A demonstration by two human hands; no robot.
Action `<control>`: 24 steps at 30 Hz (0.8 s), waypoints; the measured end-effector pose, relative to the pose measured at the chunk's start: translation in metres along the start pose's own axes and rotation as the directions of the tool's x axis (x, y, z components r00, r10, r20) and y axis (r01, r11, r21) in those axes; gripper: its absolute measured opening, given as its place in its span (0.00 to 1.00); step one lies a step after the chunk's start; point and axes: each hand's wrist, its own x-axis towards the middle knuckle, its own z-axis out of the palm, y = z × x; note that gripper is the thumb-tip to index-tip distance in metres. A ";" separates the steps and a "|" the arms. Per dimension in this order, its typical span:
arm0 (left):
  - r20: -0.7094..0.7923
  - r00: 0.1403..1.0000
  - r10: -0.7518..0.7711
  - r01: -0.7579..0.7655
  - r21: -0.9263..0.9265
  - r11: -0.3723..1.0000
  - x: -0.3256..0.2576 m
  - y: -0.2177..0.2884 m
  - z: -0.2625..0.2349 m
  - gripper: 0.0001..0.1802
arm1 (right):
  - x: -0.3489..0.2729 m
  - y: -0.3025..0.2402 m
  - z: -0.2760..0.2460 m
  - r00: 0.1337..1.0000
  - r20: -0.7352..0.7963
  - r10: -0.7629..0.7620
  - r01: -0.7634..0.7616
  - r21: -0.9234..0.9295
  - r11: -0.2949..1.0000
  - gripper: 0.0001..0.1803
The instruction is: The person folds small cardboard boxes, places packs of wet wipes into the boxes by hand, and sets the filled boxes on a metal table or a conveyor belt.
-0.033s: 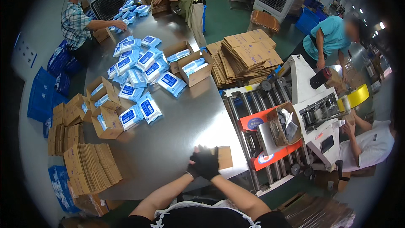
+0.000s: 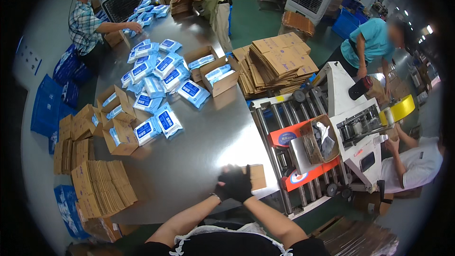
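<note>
Black-gloved left hand (image 2: 224,185): bunched up against the other one, can't tell if it's gripping anything
Black-gloved right hand (image 2: 241,185): same deal, overlapping the left, grip unclear
Flat brown cardboard piece (image 2: 257,177): on the shiny grey metal tabletop (image 2: 199,161), just right of the right hand, partly hidden by it
Blue-and-white plastic soft packs (image 2: 167,120): heaped farther up, well apart from both hands
White metal roller machine (image 2: 348,90): off to the right

Head-worn fisheye | faces down | table (image 2: 194,161) near | margins dark, detail perhaps lost
</note>
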 end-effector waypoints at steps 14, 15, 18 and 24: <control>-0.938 0.293 -0.188 0.778 0.119 0.617 -0.335 -0.127 -0.393 0.18 | 0.038 -0.048 0.034 0.884 -0.451 -0.119 0.222 0.183 0.958 0.28; -0.975 0.182 -0.124 0.897 0.113 0.428 -0.384 -0.145 -0.410 0.21 | 0.049 -0.144 0.019 0.997 0.031 -0.073 0.046 0.525 0.850 0.25; -0.679 -0.143 -0.720 0.978 -0.209 0.003 -0.507 -0.178 -0.442 0.35 | 0.070 -0.332 0.076 0.883 0.228 -0.410 -0.053 0.917 0.395 0.19; -0.677 0.087 -0.731 0.877 -0.296 0.379 -0.507 -0.214 -0.444 0.39 | 0.157 -0.530 0.072 0.927 0.143 -0.347 0.056 0.862 0.503 0.18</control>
